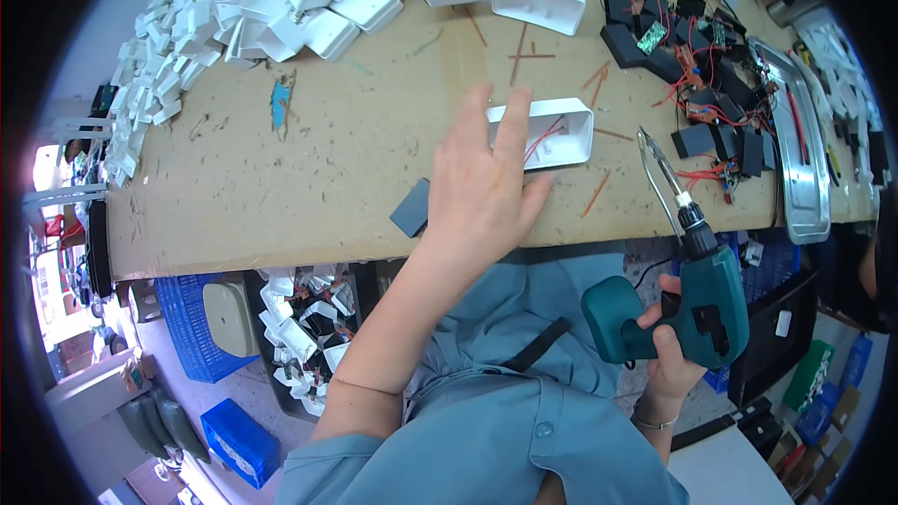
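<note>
A white rectangular plastic casing (pixel 567 142) lies open side up on the table, with thin red wires (pixel 543 137) inside. My left hand (pixel 482 164) reaches over its left end, fingers stretched out and thumb apart; whether it touches the casing, I cannot tell. Beside that wrist a dark grey block (pixel 410 209) is partly covered. My right hand (pixel 669 341) is closed round the handle of a green pistol-shaped soldering gun (pixel 713 304). Its metal tip (pixel 659 161) and thin feed tube point up over the table, to the right of the casing and apart from it.
Many white casings (pixel 346 9) are heaped at the far left and back. Black blocks with red wires and circuit boards (pixel 652 37) pile at the right, beside a metal tray (pixel 809 192). Thin brown strips (pixel 596 194) are scattered about. A bin of white parts (pixel 292 341) stands below the edge.
</note>
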`<action>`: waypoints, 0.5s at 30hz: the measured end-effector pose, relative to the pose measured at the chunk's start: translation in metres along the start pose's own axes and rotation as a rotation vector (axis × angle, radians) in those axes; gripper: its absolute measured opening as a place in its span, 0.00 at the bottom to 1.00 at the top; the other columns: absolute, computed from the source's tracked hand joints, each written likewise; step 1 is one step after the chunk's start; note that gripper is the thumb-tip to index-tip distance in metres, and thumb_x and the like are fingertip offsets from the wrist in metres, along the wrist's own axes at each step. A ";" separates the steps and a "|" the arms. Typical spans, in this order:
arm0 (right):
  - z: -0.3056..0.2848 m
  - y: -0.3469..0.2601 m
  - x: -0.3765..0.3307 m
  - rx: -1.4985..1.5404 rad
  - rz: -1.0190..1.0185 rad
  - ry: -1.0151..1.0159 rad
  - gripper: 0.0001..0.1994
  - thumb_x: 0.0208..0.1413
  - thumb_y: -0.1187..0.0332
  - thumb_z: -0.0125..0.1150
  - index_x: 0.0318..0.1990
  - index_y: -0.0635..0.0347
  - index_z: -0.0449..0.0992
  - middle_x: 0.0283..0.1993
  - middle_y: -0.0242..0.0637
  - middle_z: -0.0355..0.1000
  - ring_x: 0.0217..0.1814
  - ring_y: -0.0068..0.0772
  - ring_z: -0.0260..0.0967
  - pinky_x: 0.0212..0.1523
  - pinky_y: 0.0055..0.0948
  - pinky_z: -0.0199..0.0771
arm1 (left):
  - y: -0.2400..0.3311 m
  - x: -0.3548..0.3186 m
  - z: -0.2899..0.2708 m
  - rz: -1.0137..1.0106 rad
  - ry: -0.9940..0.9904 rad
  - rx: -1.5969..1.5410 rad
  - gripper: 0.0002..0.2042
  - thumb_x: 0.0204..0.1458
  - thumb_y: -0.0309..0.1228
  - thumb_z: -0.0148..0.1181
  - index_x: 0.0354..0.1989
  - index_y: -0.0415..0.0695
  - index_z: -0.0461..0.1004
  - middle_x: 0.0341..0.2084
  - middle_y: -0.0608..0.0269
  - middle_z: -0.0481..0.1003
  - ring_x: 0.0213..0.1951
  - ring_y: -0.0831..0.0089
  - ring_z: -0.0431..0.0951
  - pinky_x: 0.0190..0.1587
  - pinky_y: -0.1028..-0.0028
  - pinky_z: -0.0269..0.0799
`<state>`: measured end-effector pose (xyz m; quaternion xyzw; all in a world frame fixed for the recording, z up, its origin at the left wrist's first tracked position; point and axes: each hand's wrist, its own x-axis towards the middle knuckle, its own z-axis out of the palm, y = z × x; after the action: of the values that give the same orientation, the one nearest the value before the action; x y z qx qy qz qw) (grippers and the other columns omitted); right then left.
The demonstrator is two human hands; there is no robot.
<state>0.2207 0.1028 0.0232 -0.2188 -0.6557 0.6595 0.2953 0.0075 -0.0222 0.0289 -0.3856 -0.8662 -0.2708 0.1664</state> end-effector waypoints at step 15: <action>0.006 -0.005 0.002 0.046 -0.093 -0.025 0.28 0.47 0.68 0.60 0.55 0.68 0.57 0.46 0.51 0.66 0.28 0.26 0.67 0.26 0.20 0.69 | -0.117 0.011 -0.083 -0.691 0.111 -1.490 0.23 0.44 0.22 0.58 0.51 0.37 0.61 0.33 0.63 0.71 0.25 0.82 0.69 0.27 0.82 0.68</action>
<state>0.2154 0.0998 0.0282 -0.1732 -0.6536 0.6626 0.3222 -0.0819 -0.1301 0.0606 -0.0928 -0.5197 -0.8293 -0.1832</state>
